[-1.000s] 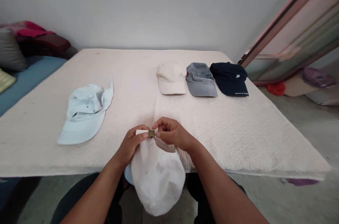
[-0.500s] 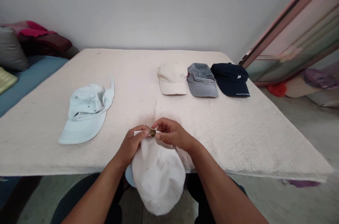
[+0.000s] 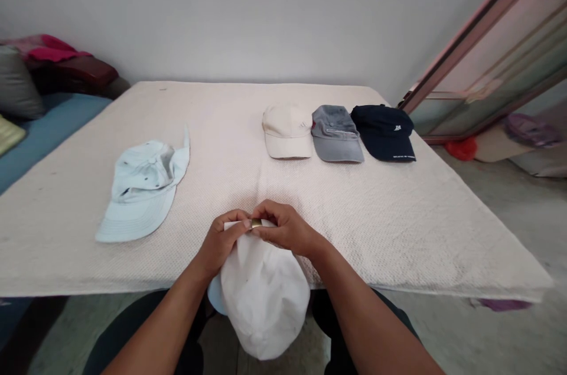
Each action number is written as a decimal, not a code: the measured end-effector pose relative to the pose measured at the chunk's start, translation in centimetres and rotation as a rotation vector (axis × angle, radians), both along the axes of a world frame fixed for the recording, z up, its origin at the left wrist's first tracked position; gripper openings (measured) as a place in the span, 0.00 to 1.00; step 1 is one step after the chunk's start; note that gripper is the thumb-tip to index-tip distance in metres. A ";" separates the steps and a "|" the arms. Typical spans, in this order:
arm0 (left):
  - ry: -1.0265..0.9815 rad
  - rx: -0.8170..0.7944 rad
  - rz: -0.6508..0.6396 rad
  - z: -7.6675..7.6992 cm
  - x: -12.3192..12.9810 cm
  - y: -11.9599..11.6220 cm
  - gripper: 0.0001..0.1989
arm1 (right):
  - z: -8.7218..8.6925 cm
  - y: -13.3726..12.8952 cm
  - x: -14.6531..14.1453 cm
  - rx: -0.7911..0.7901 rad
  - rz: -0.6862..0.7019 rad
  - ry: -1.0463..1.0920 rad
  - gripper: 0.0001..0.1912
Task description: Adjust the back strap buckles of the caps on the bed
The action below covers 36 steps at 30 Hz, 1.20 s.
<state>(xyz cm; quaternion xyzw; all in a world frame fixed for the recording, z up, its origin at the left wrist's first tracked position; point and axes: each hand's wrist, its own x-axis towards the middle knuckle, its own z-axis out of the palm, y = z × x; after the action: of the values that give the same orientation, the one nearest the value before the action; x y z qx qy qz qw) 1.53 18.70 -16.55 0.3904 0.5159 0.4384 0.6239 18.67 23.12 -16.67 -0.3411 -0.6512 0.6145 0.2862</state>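
A white cap (image 3: pixel 266 298) hangs at the table's near edge, its crown toward me and a bit of light blue brim showing at its left. My left hand (image 3: pixel 224 242) pinches the cap's strap beside a small brass-coloured buckle (image 3: pixel 256 223). On the buckle's other side, my right hand (image 3: pixel 286 227) has its thumb and fingers closed on the buckle and strap end. The fingers of both hands nearly meet there.
A light blue cap (image 3: pixel 144 189) lies on the cloth-covered table (image 3: pixel 221 127) at the left. A cream cap (image 3: pixel 287 131), a grey cap (image 3: pixel 336 134) and a navy cap (image 3: pixel 384 134) sit in a row at the back right. A wall stands behind.
My right hand has shifted slightly left, its fingers closing in on the buckle, which is now turned flatter. The view has moved slightly. My left hand keeps its hold.
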 end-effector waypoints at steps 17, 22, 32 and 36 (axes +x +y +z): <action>-0.051 0.000 0.092 -0.5 0.2 -0.1 0.11 | -0.3 0.3 0.0 -0.323 0.089 0.229 0.12; -0.157 -0.005 0.073 -0.2 0.0 -0.2 0.10 | 0.1 0.8 0.9 -0.370 0.154 0.224 0.11; -0.015 0.049 0.049 -0.1 -0.2 -0.1 0.09 | 0.4 0.9 1.1 -0.332 0.018 0.160 0.08; 0.081 0.078 0.015 0.1 0.0 -0.1 0.09 | 0.0 0.9 0.8 -0.320 0.066 0.084 0.12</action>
<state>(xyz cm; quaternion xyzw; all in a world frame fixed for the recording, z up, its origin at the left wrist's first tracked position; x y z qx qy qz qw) 1.52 18.62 -16.47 0.4279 0.5260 0.4466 0.5838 19.49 24.05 -16.67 -0.3351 -0.5432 0.7332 0.2347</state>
